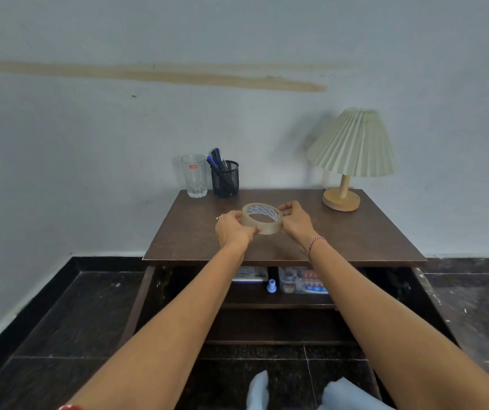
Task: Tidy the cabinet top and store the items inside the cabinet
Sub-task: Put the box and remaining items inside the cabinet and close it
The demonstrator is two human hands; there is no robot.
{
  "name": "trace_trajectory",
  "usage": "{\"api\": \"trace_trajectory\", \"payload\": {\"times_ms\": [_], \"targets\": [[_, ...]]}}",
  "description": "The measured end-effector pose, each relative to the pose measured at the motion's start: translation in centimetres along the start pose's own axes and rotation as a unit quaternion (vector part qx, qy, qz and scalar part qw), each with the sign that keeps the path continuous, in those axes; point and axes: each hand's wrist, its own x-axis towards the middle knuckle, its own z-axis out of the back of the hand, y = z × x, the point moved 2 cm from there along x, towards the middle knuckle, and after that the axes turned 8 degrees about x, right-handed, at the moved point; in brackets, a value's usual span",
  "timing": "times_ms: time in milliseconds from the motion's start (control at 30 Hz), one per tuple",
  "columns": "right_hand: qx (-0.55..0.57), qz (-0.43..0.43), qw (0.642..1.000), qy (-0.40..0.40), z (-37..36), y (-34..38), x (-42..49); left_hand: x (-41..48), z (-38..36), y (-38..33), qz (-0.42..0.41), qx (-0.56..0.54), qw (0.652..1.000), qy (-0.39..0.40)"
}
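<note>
A roll of clear tape [264, 227] is held just above the middle of the brown cabinet top [355, 238]. My left hand [233, 229] grips its left side and my right hand [295, 218] pinches its right side. At the back left of the top stand a clear glass [194, 176] and a black mesh pen holder [225, 179] with several pens. The cabinet's doors stand open below, and on its shelf [267, 300] lie a booklet [250, 275], a small blue-white bottle [271, 285] and a clear box of items [302, 281].
A pleated table lamp [350, 155] on a wooden base stands at the back right of the top, near the wall. Dark tiled floor [74, 315] surrounds the cabinet. Pale blue cloth [347, 395] shows at the bottom edge.
</note>
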Motion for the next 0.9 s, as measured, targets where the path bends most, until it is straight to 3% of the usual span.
{"api": "trace_trajectory", "payload": {"times_ms": [400, 900], "targets": [[0.007, 0.000, 1.000, 0.009, -0.8, 2.1, -8.2, -7.0, 5.1, 2.9, 0.002, -0.031, 0.999, -0.018], [-0.022, -0.032, 0.996, 0.084, -3.4, -1.8, -15.5, -13.1, 6.9, 10.0, 0.026, -0.034, 0.999, -0.015]]}}
